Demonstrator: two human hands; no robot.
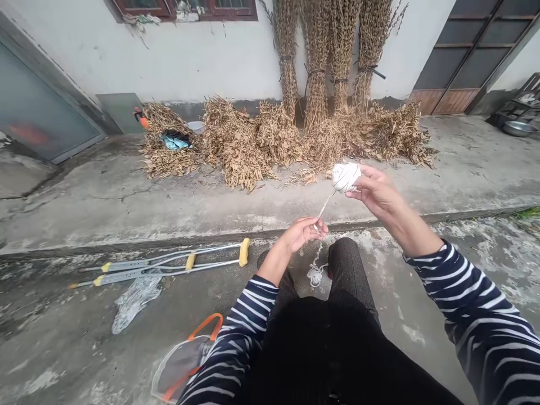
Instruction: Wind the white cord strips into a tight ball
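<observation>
A white ball of cord [346,178] is gripped in the fingers of my right hand [377,194], raised in front of me. From the ball a taut white strand [325,206] slants down to my left hand [304,233], whose thumb and fingers pinch it. Below that hand the strand hangs loosely to a small tangled heap of the same cord [315,275] on the ground between my legs.
Two crutches [169,264] lie to the left beside a crumpled plastic bag [137,301]. Nearer stands a bag with orange handles [185,360]. Ahead runs a low concrete step [169,211], with dried plant bundles [244,140] along the white wall [189,62].
</observation>
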